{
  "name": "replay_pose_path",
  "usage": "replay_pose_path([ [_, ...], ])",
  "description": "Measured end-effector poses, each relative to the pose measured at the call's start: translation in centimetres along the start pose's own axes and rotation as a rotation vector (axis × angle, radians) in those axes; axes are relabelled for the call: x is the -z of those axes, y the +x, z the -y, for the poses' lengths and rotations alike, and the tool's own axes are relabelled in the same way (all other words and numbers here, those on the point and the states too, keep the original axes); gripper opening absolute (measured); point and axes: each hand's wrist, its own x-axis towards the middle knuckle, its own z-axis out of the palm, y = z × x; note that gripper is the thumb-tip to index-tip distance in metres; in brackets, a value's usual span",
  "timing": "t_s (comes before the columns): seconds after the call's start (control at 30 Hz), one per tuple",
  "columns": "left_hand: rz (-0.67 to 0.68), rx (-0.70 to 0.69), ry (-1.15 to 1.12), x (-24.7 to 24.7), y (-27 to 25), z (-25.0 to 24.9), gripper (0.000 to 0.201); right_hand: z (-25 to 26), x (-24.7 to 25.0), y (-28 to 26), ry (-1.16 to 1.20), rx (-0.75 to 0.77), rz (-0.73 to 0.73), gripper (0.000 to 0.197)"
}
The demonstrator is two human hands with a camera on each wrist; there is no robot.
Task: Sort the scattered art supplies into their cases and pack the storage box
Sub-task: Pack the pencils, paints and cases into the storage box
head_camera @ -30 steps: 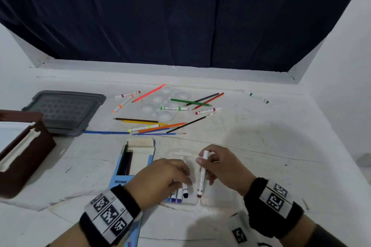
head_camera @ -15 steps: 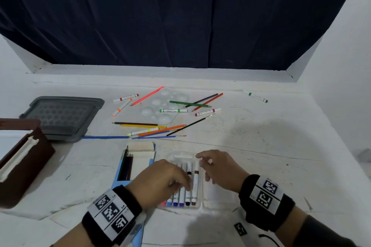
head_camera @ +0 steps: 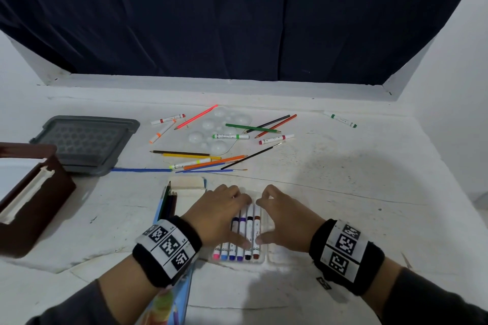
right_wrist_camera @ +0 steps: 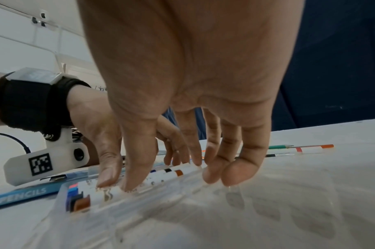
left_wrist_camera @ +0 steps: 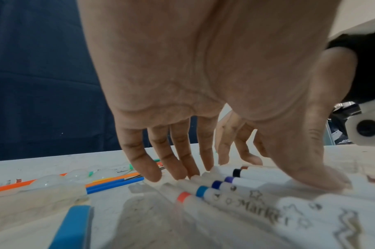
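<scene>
A clear plastic marker case [head_camera: 274, 253] lies near the table's front edge with several markers [head_camera: 249, 229] side by side in it. My left hand [head_camera: 219, 216] and right hand [head_camera: 285, 219] rest flat over the row, fingers straight, thumbs pressing the marker barrels [right_wrist_camera: 109, 192] near the caps. The left hand's fingertips [left_wrist_camera: 182, 173] touch the markers' far ends [left_wrist_camera: 214, 183]. A blue coloured-pencil box [head_camera: 169, 208] lies just left of the case. Loose pencils, markers and brushes [head_camera: 206, 163] are scattered further back.
A brown storage box [head_camera: 34, 198] stands at the left edge, with a grey lid [head_camera: 84, 142] behind it. A clear paint palette [head_camera: 216, 132] lies among the scattered supplies. A green marker [head_camera: 340, 119] lies alone at the back right. An eraser [head_camera: 187, 182] sits atop the pencil box.
The right hand has laid the brown marker into the case and let go. Both hands now press flat on the row of markers.
</scene>
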Motion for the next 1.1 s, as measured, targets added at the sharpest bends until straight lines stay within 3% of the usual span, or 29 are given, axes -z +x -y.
replay_pose_path([
  [0.27,-0.032,0.022,-0.006,0.1,0.0,-0.5,0.080,0.6,0.3,1.2,-0.044,0.016,0.027,0.055],
  [0.53,-0.056,0.021,-0.066,-0.3,-0.1,-0.5,0.076,0.0,0.0,1.2,-0.032,0.050,-0.006,0.059],
  [0.6,-0.056,0.018,-0.106,-0.3,-0.4,-0.5,0.071,-0.1,0.3,0.9,-0.053,0.058,-0.012,0.060],
  [0.67,-0.068,0.010,-0.222,0.2,-0.7,-0.1,0.058,-0.4,0.7,0.9,-0.084,0.079,-0.074,0.049],
  [0.77,-0.178,0.102,-0.488,1.6,-1.1,2.1,0.037,-1.2,1.9,1.9,-0.048,0.069,-0.213,0.033],
  [0.9,-0.339,0.251,-0.459,3.1,-0.8,6.8,0.019,-3.0,3.8,5.2,-0.077,-0.004,-0.263,0.035],
  [1.1,-0.134,0.437,-0.253,3.7,1.6,11.9,0.037,-6.8,5.9,10.8,-0.145,-0.083,-0.196,0.048],
])
